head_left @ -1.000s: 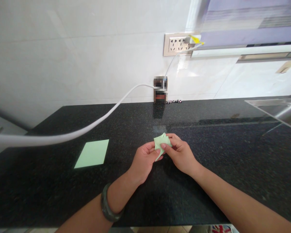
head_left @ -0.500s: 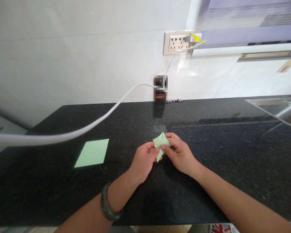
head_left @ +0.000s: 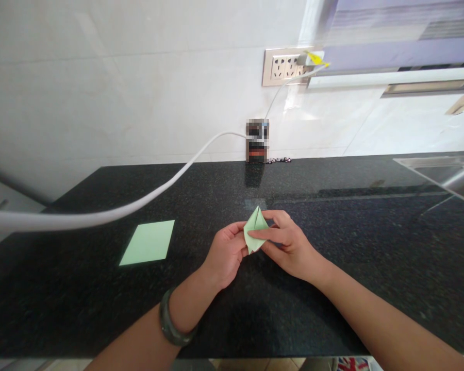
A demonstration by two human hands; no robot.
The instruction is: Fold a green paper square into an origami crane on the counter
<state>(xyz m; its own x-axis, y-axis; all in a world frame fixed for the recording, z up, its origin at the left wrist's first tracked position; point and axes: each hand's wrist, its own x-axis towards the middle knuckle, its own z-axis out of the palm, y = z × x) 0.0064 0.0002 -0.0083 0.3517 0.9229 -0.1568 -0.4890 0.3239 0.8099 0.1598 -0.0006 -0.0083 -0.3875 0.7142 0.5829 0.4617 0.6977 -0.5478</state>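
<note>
Between my two hands is a small folded piece of light green paper, diamond-shaped, its point facing the wall and a slit running down from that tip. My left hand pinches its left edge, with some fingertips hidden behind the paper. From the other side, my right hand grips it, the index finger lying across the front face and the thumb below. A flat, four-sided sheet of the same green paper lies on the counter to the left of my hands.
The black speckled counter meets a pale wall. A phone-like object, pixelated, leans there, with a beaded strap beside it. A white cable crosses the left side. Sockets are on the wall; a steel sink is at right.
The folded paper has gone from a wider, flared shape to a narrower diamond with a pointed top. My right index finger has moved onto its front; my left thumb has shifted left.
</note>
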